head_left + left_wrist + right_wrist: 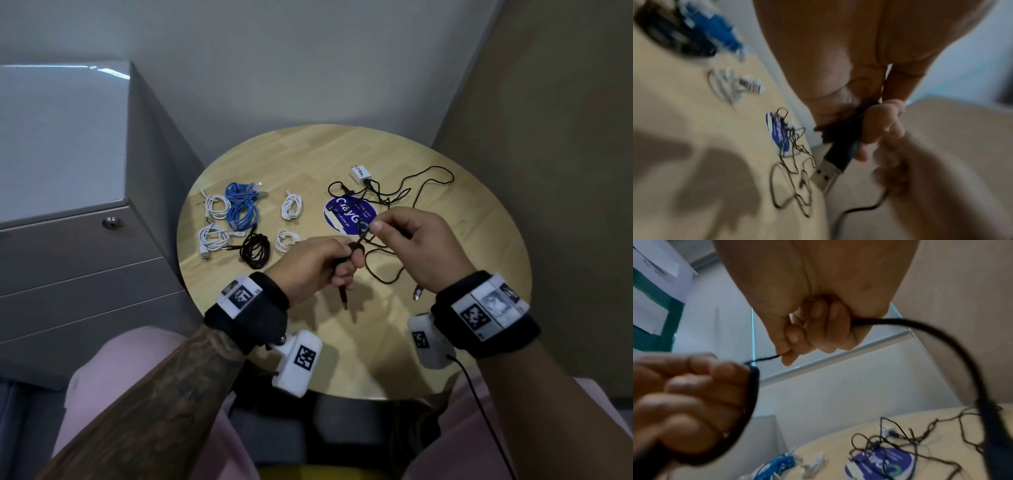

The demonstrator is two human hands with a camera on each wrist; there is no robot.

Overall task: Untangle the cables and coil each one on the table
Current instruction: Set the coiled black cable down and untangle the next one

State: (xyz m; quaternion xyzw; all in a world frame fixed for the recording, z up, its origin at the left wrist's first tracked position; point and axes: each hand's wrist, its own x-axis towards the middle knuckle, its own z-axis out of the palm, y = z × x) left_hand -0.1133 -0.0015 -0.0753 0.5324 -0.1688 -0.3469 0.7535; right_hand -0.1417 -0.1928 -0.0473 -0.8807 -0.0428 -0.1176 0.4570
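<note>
My left hand [337, 263] grips a black USB cable [356, 240] above the near middle of the round wooden table [479, 325]; its USB plug [827, 172] hangs below the fist. My right hand [394, 228] pinches the same black cable [941, 331] between thumb and forefinger, a short way right of the left hand. The cable's loose tangle [387, 195] lies behind the hands on the table. Coiled white cables [217, 205], blue cables [241, 202] and a coiled black cable [255, 250] lie at the left.
A round blue sticker [342, 216] sits on the table under the tangle. A small white adapter [361, 173] lies at the back. A grey drawer cabinet [68, 205] stands close to the table's left edge. A silver plug [418, 293] lies near my right wrist.
</note>
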